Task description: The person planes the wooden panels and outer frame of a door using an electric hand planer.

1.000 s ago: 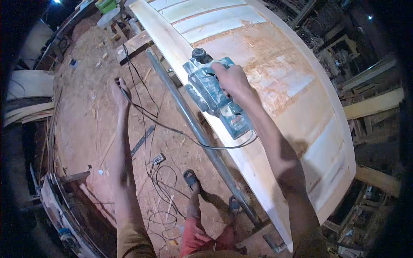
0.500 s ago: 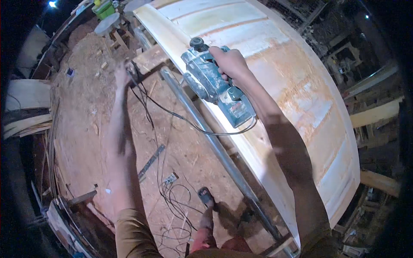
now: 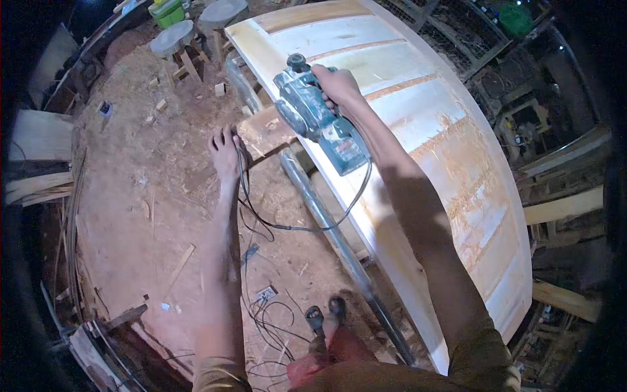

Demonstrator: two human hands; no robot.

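My right hand (image 3: 338,86) is wrapped round the handle of a teal electric planer (image 3: 320,117), dusty with shavings. The planer sits on the near long edge of a pale wooden panelled door (image 3: 418,124). At the end of a wooden crosspiece (image 3: 266,130), my left hand (image 3: 226,151) has its fingers spread. A black power cord (image 3: 287,227) loops from the planer's rear to beside the left hand's thumb; whether the thumb touches it I cannot tell. Shavings lie over the door's panels.
A metal pipe (image 3: 326,222) runs along below the door's near edge. Tangled cords and a socket block (image 3: 266,293) lie on the dirt floor by my feet. Two round stools (image 3: 173,38) and a green container (image 3: 167,13) stand at the far left. Stacked boards (image 3: 40,189) are at left.
My left hand has moved right to the crosspiece's end, its fingers now spread beside the cord. The planer, in my right hand, has shifted slightly toward the door's far end. A second foot shows.
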